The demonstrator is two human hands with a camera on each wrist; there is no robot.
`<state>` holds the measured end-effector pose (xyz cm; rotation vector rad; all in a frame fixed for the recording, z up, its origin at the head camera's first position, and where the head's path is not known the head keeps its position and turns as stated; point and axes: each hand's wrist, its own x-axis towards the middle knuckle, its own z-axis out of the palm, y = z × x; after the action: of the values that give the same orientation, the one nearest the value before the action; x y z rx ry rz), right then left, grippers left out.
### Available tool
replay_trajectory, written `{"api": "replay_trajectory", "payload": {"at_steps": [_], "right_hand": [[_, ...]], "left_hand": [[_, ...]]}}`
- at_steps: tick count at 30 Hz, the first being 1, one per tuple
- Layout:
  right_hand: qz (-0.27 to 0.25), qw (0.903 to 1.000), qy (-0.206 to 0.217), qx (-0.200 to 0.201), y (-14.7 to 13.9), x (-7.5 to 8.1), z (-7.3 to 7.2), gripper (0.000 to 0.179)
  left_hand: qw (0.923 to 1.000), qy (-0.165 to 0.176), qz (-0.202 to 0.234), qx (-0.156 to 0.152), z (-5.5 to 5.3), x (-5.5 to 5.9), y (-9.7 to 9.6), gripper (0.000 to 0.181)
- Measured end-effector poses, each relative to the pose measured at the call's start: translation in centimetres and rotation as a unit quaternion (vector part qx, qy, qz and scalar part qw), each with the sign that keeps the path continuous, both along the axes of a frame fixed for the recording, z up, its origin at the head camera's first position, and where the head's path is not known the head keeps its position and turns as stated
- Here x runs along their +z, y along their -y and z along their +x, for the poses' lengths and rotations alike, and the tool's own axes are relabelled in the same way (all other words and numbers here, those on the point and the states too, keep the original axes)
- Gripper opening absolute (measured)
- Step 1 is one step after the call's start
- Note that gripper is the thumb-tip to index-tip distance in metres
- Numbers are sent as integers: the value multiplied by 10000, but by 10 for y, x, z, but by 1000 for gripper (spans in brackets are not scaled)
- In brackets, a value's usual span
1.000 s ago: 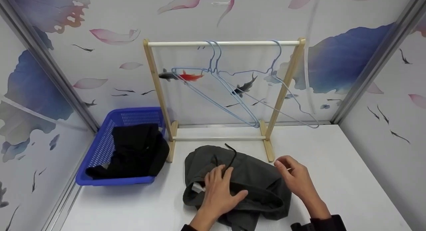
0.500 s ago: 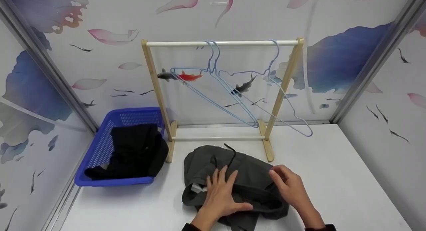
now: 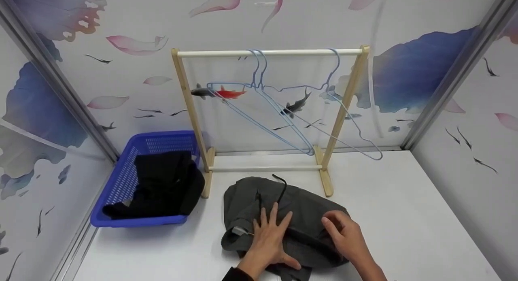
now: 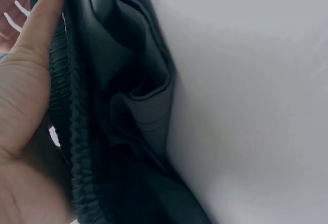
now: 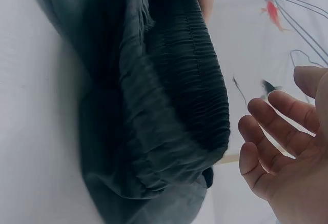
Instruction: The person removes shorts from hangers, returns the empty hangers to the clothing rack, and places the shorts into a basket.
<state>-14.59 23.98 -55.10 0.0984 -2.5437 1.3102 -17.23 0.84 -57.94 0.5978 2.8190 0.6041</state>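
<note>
A pair of dark grey drawstring pants (image 3: 301, 206) lies bunched on the white table, its black cord (image 3: 283, 188) loose on top. Across the waist opening my left hand (image 3: 269, 236) rests with its fingers spread. Gathered elastic shows along the waistband (image 5: 177, 106) in the right wrist view, which looks into the opening. My right hand (image 3: 344, 232) hovers at the right end of the pants, fingers loosely bent and holding nothing. In the left wrist view the thumb (image 4: 38, 29) lies along the gathered waistband. A pale label (image 3: 239, 231) peeks out at the left.
Behind the pants stands a wooden clothes rack (image 3: 271, 53) with several blue wire hangers (image 3: 283, 111) on its white bar. To the left, a blue plastic basket (image 3: 117, 196) holds black clothing (image 3: 162, 188). Printed wall panels enclose the back and both sides of the table.
My right hand has moved left and nearer to me, over the edge of the pants. The left hand's fingers have spread wider, shifting slightly right. The right-hand hanger has swung a little.
</note>
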Motion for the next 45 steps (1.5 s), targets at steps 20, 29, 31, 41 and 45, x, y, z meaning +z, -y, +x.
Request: {"api": "replay_trajectory", "payload": {"at_steps": [20,29,31,41,45], "right_hand": [[81,9992,378,69,10,-10,0,11],[61,9998,111,136,18,-20,1,7],[78,9999,78,130,19,-21,1,7],[-53,9996,212,152,21,-25,5,8],[-78,9991,393,107,22,-24,5,8]], "left_hand": [[9884,205,-1495,153,-16,3,-20,143],[9830,160,-1818,195,-24,0,-27,141],[9819,175,-1880,159,-26,-1,-27,138],[9873,-11,-1585,133,-30,4,-22,112],[9905,-365,-1320,149,-30,7,-18,94]]}}
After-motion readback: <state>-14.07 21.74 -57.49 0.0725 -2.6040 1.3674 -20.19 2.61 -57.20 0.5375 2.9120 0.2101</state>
